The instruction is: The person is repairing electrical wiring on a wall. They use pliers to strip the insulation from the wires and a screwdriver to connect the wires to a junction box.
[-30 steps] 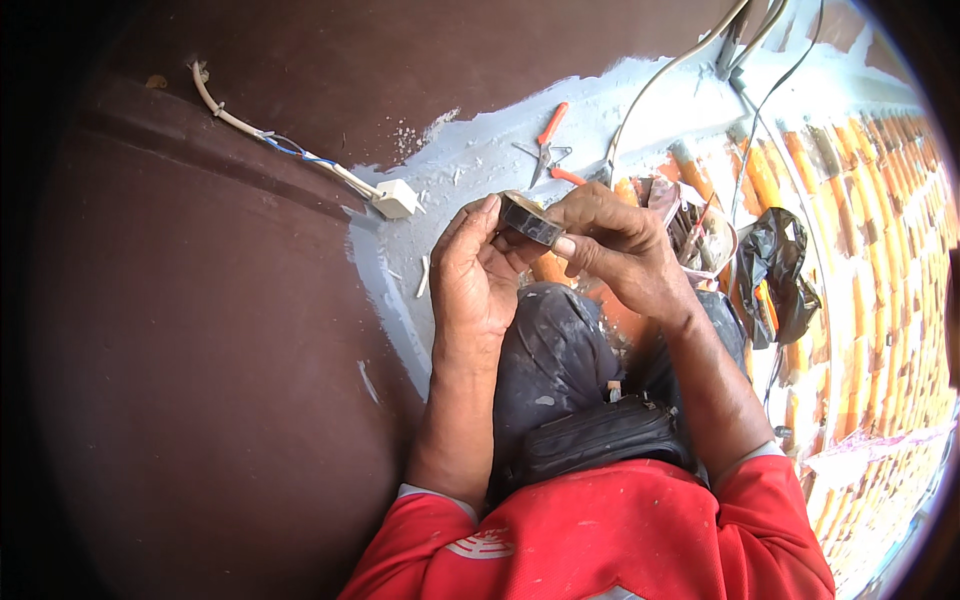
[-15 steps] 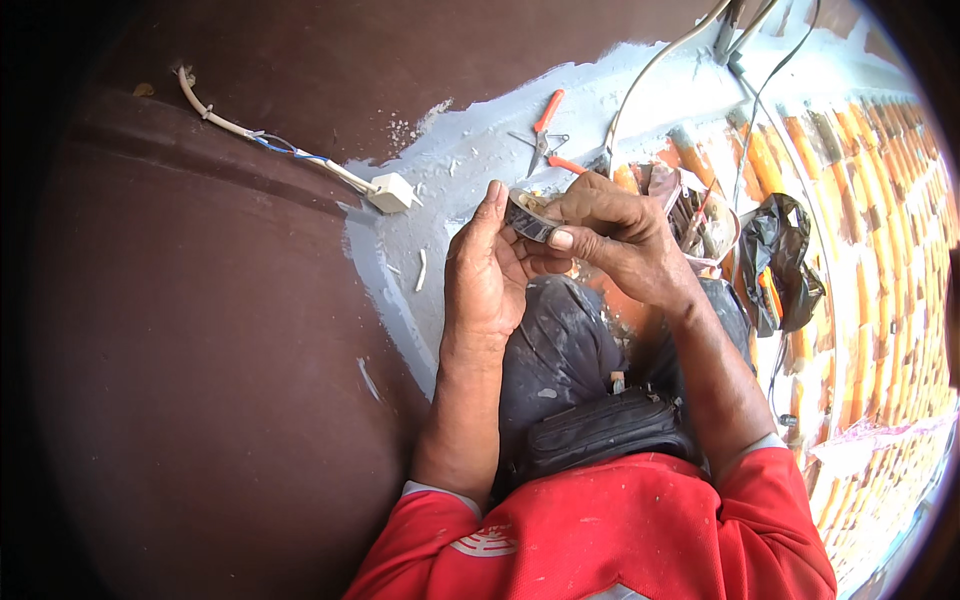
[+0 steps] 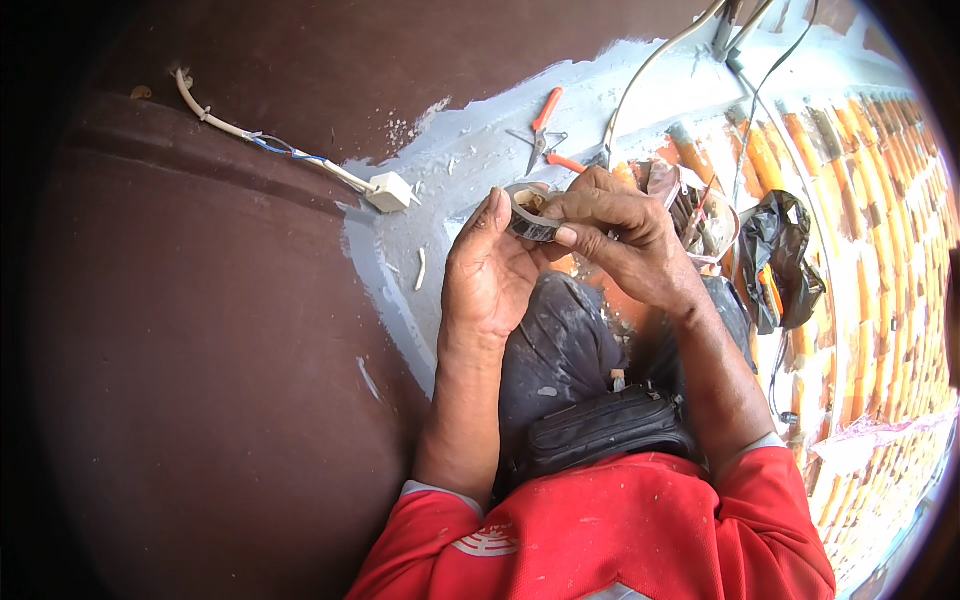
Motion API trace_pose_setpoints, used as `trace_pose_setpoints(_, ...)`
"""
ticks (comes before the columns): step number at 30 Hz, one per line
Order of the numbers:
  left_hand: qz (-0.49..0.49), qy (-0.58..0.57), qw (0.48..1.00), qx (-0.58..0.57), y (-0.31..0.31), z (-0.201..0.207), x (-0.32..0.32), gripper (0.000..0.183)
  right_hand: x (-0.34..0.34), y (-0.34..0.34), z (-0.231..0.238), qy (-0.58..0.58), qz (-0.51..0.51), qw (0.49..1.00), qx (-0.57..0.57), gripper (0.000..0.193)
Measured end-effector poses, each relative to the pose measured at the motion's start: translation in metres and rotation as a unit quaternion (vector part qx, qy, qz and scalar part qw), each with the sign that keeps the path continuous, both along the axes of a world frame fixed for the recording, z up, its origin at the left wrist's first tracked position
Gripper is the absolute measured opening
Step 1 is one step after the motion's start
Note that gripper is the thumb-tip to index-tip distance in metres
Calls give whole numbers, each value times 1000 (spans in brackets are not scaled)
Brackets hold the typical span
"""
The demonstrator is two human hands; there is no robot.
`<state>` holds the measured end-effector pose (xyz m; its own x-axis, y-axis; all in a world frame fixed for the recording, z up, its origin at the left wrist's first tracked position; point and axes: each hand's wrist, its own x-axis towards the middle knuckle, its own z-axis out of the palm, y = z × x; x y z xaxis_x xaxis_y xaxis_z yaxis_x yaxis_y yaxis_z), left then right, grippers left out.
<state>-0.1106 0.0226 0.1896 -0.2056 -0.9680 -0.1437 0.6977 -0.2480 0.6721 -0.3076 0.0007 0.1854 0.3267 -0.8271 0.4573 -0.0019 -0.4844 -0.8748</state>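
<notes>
A roll of black electrical tape [image 3: 532, 230] is held between my two hands above my knees. My left hand [image 3: 488, 275] steadies the roll's left side, thumb upright against it and the other fingers partly hidden behind. From the right, my right hand [image 3: 635, 235] pinches the roll's rim with thumb and bent forefinger. The roll is tilted so that its cardboard core shows. Just beyond the hands lie pliers with red handles [image 3: 547, 108], their jaws spread, on the grey-painted surface.
A white junction box [image 3: 391, 192] with a white cable [image 3: 228, 124] and blue wire lies on the brown wall at left. Right of me are a bucket of tools [image 3: 700, 220], a black plastic bag [image 3: 778, 250] and orange roof tiles [image 3: 880, 250]. A black pouch [image 3: 605, 430] sits at my waist.
The tape roll has turned in my fingers, so more of its core shows. My left fingers have shifted slightly around it. The arms stay nearly in place.
</notes>
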Motion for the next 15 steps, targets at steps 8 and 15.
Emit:
trace_pose_setpoints(8,100,-108,986,-75,6,1,-13,31,14,13,4,-9,-71,995,72,29)
trace_pose_setpoints(15,116,-126,983,-61,9,4,-16,26,18,13,-7,-52,-68,994,64,26)
